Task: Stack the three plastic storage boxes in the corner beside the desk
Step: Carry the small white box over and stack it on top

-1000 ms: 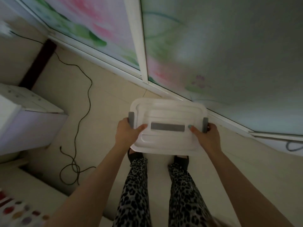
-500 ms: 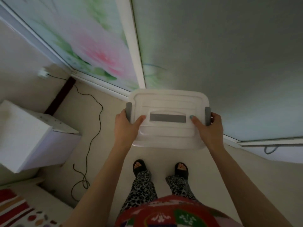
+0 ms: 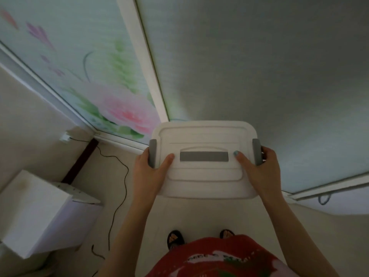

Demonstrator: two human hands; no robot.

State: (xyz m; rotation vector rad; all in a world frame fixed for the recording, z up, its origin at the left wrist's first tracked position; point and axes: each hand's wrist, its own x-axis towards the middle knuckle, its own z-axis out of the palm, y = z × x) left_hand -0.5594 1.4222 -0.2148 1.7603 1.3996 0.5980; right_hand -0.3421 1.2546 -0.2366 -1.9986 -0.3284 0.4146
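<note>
I hold one white plastic storage box (image 3: 203, 176) level in front of me, well above the floor; only its lid shows, with a grey handle strip in the middle and a grey latch at each end. My left hand (image 3: 148, 172) grips the left end, thumb on the lid beside the latch. My right hand (image 3: 257, 168) grips the right end the same way. No other storage box is in view.
A white cabinet (image 3: 34, 212) stands at the lower left. A black cable (image 3: 119, 188) runs from a wall socket (image 3: 64, 136) down across the pale floor. Sliding glass panels with a pink flower print (image 3: 111, 104) fill the wall ahead. My sandalled feet (image 3: 175, 239) stand below the box.
The box has risen higher in front of me with both hands still on its ends. The view has tilted up, so more of the glass panels and the cabinet shows.
</note>
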